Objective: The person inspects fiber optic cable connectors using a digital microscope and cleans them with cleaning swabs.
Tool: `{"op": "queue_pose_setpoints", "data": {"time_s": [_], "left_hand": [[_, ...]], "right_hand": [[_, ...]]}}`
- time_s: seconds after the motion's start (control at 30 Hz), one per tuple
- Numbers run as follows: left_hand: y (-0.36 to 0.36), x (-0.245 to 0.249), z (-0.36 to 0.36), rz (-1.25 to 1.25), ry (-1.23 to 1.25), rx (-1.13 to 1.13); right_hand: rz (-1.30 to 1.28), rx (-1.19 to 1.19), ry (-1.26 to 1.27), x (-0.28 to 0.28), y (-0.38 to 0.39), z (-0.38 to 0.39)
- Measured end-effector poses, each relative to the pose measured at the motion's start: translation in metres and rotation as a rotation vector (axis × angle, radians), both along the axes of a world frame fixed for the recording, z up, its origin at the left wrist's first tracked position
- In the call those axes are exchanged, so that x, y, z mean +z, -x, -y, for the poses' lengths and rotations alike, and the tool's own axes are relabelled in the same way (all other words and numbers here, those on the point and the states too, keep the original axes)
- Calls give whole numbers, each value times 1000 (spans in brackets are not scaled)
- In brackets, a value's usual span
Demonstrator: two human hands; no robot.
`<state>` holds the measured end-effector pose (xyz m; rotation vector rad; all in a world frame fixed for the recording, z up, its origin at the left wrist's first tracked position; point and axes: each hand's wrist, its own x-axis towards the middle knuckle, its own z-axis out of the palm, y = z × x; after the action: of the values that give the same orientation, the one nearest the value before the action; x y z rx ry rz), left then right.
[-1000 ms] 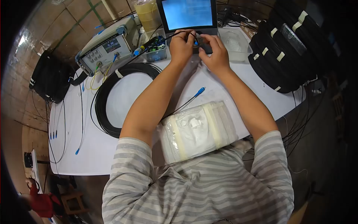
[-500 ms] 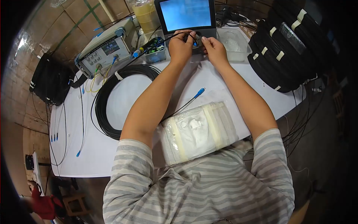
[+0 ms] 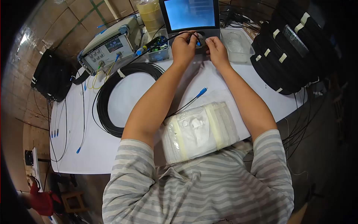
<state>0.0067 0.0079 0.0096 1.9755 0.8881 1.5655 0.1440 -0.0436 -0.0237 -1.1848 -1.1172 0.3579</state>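
My left hand [image 3: 183, 49] is closed in a pinch on a black fibre-optic cable with a blue connector [image 3: 198, 43], in front of the monitor device [image 3: 191, 15] with a lit blue screen. Just to its right, my right hand [image 3: 217, 53] has its thumb and fingertips together at the front of the same device. Whatever lies between those fingertips is too small to tell. Below my forearms, another blue connector [image 3: 202, 92] on a black cable rests on the white table. Nearest my body lies a plastic-wrapped white package [image 3: 197, 128] with pale yellow bands.
A coil of black cable [image 3: 102, 100] lies left of my arm. Behind it stands a grey meter [image 3: 108, 50] with cables plugged in. Clear bins [image 3: 236, 56] flank the monitor. Stacked black coils [image 3: 276, 59] stand right, another coil [image 3: 52, 76] far left. A person in red [image 3: 41, 201] is lower left.
The view has shifted slightly, so the table's things appear a little further right. Both hands stay at the monitor device, the left still holding the cable.
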Motion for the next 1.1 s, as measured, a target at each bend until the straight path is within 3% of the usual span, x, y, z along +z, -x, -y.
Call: {"op": "queue_pose_setpoints", "data": {"time_s": [0.2,0.4,0.5,0.6,0.73,0.77,0.83,0.9,1.0,1.1], "left_hand": [[4,-13,-3,-5,-21,28],[48,18,25,-256,222,-66],[82,34,55,-68,292,-199],[122,77,113,20,565,-619],[152,112,199,259,257,-1377],[144,127,207,206,64,-1629],[149,152,228,205,-9,-1844],[162,165,253,259,62,-1846],[171,162,292,468,165,-1650],[168,162,292,518,83,-1682]], "right_hand": [[50,16,57,0,-3,0],[9,34,73,-5,-7,-4],[14,48,50,-1,-6,-3],[28,48,62,1,-1,-1],[61,16,81,5,-3,1],[62,20,83,4,-4,1],[44,35,86,5,0,1],[1,47,90,6,2,4],[-18,66,82,1,0,2],[-23,62,41,-2,-1,2]]}}
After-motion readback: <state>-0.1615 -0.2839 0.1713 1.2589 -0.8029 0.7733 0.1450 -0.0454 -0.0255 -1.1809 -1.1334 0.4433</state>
